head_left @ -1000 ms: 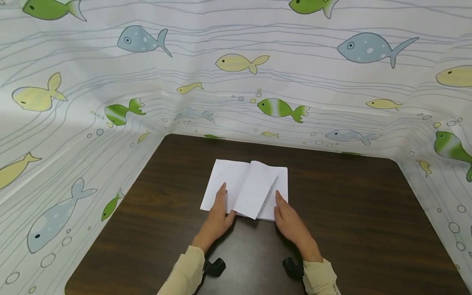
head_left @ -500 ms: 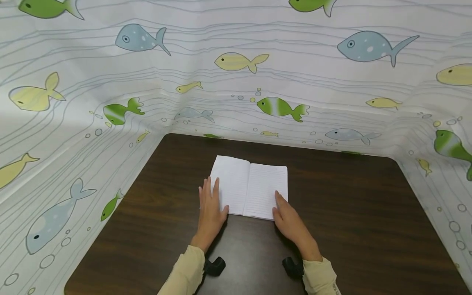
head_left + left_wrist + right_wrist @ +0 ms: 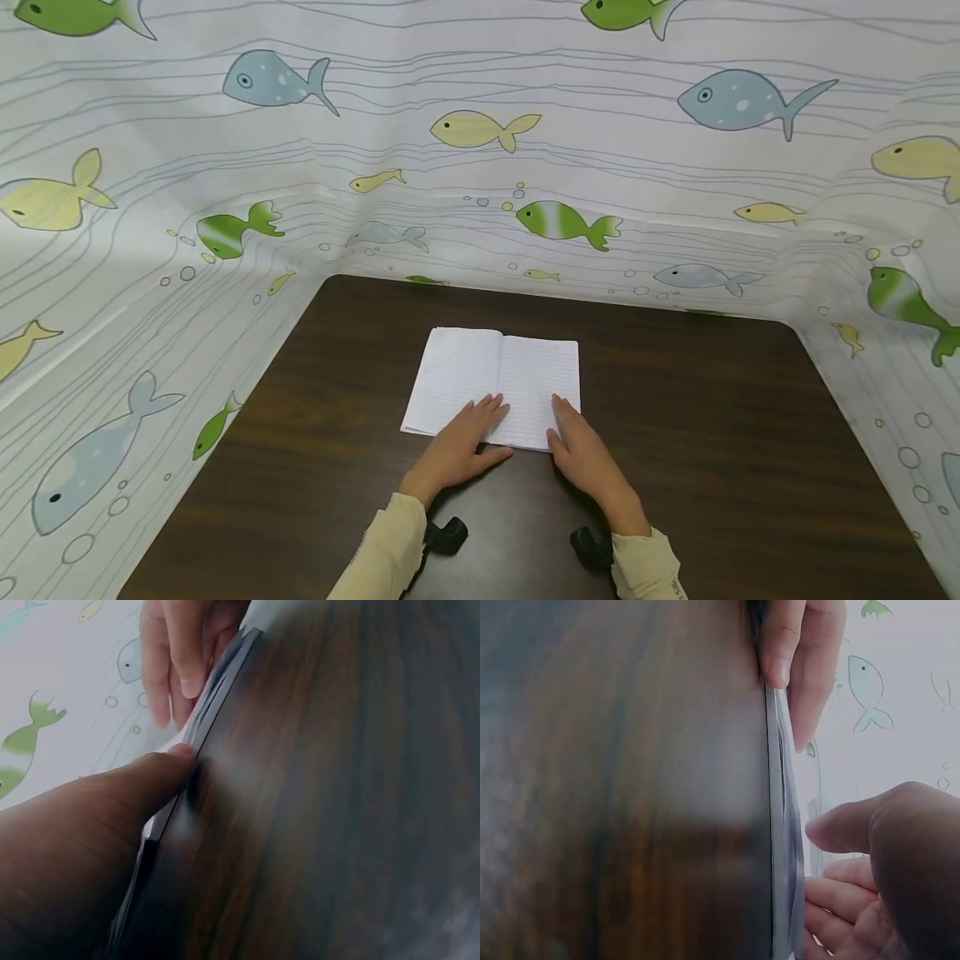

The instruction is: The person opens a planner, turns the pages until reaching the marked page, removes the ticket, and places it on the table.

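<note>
A white lined notebook (image 3: 457, 367) lies spread on the dark table, its two pages nearly flat. Across its lower middle, near the fold, my left hand (image 3: 461, 442) rests with straight fingers on the paper. The left thumb (image 3: 142, 784) touches the near edge of the notebook in the left wrist view. At the notebook's lower right side is my right hand (image 3: 585, 450), turned on its side, fingers extended along the right page's edge. In the right wrist view the right thumb (image 3: 847, 825) is beside the pages, and the fingers look loosely bent, not closed round the notebook.
The brown wood-grain table (image 3: 720, 433) extends to both sides of the notebook. White sheeting (image 3: 420, 75) printed with fish rises behind and at both sides. Black wrist devices (image 3: 447, 536) hang under the cuffs of both light sleeves.
A raised loose page has been turned over to the left and now lies flat. My left hand went left with it, then came back right to the fold. The right hand stayed nearly still.
</note>
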`<act>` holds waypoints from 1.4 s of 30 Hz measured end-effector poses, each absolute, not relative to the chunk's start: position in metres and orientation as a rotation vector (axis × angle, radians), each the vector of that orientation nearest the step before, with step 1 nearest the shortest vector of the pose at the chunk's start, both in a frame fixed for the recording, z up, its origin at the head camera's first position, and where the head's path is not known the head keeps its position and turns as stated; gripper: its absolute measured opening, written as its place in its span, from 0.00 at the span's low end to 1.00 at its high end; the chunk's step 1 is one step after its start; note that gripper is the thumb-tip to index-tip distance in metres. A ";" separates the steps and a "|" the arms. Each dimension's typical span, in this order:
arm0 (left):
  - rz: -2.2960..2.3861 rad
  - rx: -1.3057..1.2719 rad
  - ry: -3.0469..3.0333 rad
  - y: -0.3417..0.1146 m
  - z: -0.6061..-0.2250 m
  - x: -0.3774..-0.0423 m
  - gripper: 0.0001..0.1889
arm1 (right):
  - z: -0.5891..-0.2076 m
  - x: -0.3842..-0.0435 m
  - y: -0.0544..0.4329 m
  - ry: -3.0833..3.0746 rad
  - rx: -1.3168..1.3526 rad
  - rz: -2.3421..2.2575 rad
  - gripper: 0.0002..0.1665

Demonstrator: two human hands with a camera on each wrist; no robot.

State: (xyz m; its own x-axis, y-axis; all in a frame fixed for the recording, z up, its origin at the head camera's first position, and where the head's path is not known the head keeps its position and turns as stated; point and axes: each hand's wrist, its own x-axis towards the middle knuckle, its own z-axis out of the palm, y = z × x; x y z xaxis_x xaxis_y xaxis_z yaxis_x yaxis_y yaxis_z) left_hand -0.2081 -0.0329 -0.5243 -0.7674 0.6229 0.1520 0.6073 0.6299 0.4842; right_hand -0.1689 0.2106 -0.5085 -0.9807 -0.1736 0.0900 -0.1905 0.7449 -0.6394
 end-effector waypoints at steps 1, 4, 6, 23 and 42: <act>0.794 1.063 2.814 -0.033 -0.526 -0.208 0.38 | -0.510 -0.169 0.211 -2.896 0.301 1.073 0.35; 0.773 1.068 2.823 -0.033 -0.529 -0.206 0.38 | -0.517 -0.167 0.212 -2.835 0.272 1.107 0.34; 0.780 1.081 2.831 -0.033 -0.531 -0.205 0.38 | -0.523 -0.166 0.214 -2.776 0.250 1.144 0.33; 0.898 1.035 2.880 -0.032 -0.533 -0.206 0.38 | -0.530 -0.170 0.221 -2.742 0.189 1.156 0.39; 1.053 0.783 2.808 -0.033 -0.530 -0.205 0.44 | -0.533 -0.173 0.218 -2.716 0.347 1.035 0.32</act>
State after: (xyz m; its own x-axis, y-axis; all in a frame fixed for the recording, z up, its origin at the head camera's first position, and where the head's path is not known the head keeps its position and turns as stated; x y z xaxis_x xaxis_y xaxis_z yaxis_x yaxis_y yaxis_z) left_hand -0.2051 -0.0334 -0.5296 -0.8715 0.4718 0.1337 0.4434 0.6417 0.6257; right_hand -0.1734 0.2177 -0.5327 -0.9493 -0.1423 0.2805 -0.2929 0.7248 -0.6236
